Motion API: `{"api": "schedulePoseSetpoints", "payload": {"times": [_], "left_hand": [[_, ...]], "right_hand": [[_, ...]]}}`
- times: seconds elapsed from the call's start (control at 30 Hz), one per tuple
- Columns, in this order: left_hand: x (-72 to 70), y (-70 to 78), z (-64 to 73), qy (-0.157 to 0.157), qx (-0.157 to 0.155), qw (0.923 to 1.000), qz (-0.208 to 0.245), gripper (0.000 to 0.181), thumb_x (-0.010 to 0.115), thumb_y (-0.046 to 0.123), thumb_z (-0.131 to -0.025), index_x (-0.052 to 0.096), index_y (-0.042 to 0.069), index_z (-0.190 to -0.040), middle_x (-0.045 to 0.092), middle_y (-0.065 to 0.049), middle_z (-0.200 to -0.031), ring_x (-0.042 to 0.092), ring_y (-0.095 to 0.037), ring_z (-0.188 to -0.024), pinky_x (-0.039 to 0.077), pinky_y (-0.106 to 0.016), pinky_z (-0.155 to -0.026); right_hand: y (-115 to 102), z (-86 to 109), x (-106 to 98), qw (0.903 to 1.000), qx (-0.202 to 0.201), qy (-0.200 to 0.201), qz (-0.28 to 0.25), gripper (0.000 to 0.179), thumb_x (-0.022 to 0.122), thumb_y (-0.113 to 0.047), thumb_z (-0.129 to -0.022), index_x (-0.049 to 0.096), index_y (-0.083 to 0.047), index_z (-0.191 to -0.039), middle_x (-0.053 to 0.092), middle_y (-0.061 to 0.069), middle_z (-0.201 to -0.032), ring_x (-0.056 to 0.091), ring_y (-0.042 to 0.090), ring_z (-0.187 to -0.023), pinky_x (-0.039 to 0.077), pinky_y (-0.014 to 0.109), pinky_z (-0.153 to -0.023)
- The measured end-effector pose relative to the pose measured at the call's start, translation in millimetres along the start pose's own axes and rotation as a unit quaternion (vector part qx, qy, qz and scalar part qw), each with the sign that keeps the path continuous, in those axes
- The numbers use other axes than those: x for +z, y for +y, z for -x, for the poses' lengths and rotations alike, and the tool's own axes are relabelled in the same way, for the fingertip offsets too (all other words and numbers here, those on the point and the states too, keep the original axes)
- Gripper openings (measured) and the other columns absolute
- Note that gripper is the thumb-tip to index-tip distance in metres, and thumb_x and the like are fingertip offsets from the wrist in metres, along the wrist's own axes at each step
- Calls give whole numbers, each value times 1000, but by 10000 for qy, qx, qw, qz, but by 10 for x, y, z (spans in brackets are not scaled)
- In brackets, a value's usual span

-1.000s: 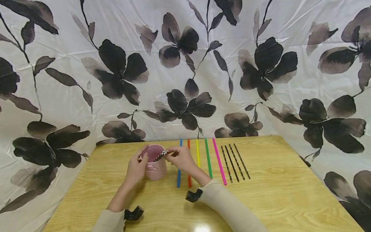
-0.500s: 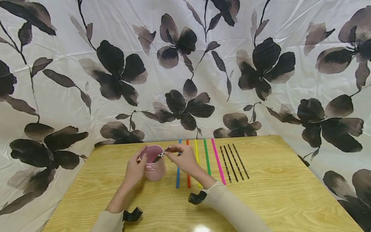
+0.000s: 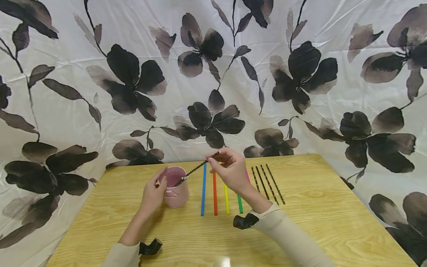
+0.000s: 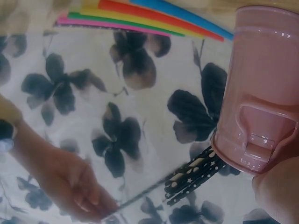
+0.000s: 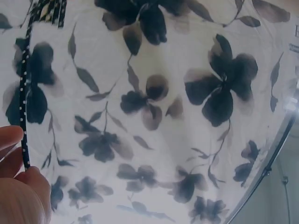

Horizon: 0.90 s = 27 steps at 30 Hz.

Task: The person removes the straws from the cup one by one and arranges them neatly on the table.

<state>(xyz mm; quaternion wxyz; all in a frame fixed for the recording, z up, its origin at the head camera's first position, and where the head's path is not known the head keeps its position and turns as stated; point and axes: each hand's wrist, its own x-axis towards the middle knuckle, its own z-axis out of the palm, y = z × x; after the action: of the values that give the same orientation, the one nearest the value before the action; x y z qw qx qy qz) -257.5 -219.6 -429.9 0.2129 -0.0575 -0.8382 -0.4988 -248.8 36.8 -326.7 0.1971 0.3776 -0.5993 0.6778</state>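
A pink mug (image 3: 176, 197) with a handle stands tilted on the table, and my left hand (image 3: 153, 194) holds it by its left side and rim. Several black patterned straws (image 4: 196, 175) stick out of its mouth. My right hand (image 3: 231, 171) pinches one black straw with white dots (image 5: 24, 88) near its upper end, up and right of the mug. In the head view this straw (image 3: 199, 167) slants down to the mug's mouth; whether its lower end is still inside is hidden among the other straws.
Right of the mug lie a blue straw (image 3: 203, 191), a red straw (image 3: 215, 196), a yellow straw (image 3: 227, 202), a green straw (image 3: 240, 205) and a partly hidden pink straw (image 3: 247, 172). Several black straws (image 3: 271, 185) lie further right. Floral cloth (image 3: 213, 74) hangs behind the table.
My right hand has moved up and right from the mug's mouth, drawing one black dotted straw outward. The left hand keeps its hold on the mug.
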Motion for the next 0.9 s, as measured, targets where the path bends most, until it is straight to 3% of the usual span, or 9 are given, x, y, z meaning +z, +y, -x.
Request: {"api": "schedulePoseSetpoints", "payload": {"times": [0.27, 0.33, 0.5, 0.6, 0.83, 0.9], "left_hand": [[-8, 5, 3, 42, 106, 9999, 84, 34, 46, 12, -91, 51, 12, -125, 51, -13, -121, 46, -18, -93, 38, -17, -64], [7, -99, -23, 35, 123, 9999, 57, 34, 46, 16, -91, 51, 16, -125, 52, -10, -121, 46, -16, -95, 38, -17, -66], [41, -360, -84, 31, 31, 9998, -171, 34, 44, 27, -92, 49, 26, -126, 56, -4, -113, 48, -13, -79, 40, -22, -56], [38, -356, -78, 48, -16, 9997, -225, 35, 44, 28, -92, 49, 27, -126, 57, -6, -101, 45, -15, -63, 37, -25, -48], [56, -341, -80, 65, 19, 9996, -290, 35, 44, 26, -92, 49, 25, -127, 54, -3, -116, 45, -12, -85, 37, -21, -59], [65, -339, -82, 65, 17, 9996, -265, 35, 44, 26, -92, 49, 25, -127, 57, -6, -108, 48, -13, -76, 38, -22, -56]], "right_hand": [[-193, 12, -388, 9981, -123, 274, 538, 13, 60, 13, -74, 59, 11, -87, 60, 20, -73, 56, 23, -53, 47, 34, -47], [-190, 25, -514, 9965, -87, 323, 764, 13, 61, 12, -74, 59, 12, -87, 60, 19, -72, 56, 22, -51, 47, 33, -47], [-78, 61, -861, 9902, 124, 465, 1311, 14, 63, 7, -75, 62, 11, -88, 62, 17, -73, 55, 24, -51, 47, 36, -46], [17, 91, -1045, 9850, 330, 582, 1589, 14, 64, 4, -76, 63, 7, -89, 62, 17, -73, 53, 31, -50, 46, 35, -45], [200, 178, -1381, 9746, 589, 720, 2036, 16, 64, 1, -77, 64, 7, -92, 61, 24, -74, 52, 35, -52, 44, 22, -46], [261, 199, -1465, 9715, 690, 750, 2140, 18, 64, -1, -78, 63, 8, -93, 61, 24, -74, 52, 35, -52, 43, 21, -45]]}}
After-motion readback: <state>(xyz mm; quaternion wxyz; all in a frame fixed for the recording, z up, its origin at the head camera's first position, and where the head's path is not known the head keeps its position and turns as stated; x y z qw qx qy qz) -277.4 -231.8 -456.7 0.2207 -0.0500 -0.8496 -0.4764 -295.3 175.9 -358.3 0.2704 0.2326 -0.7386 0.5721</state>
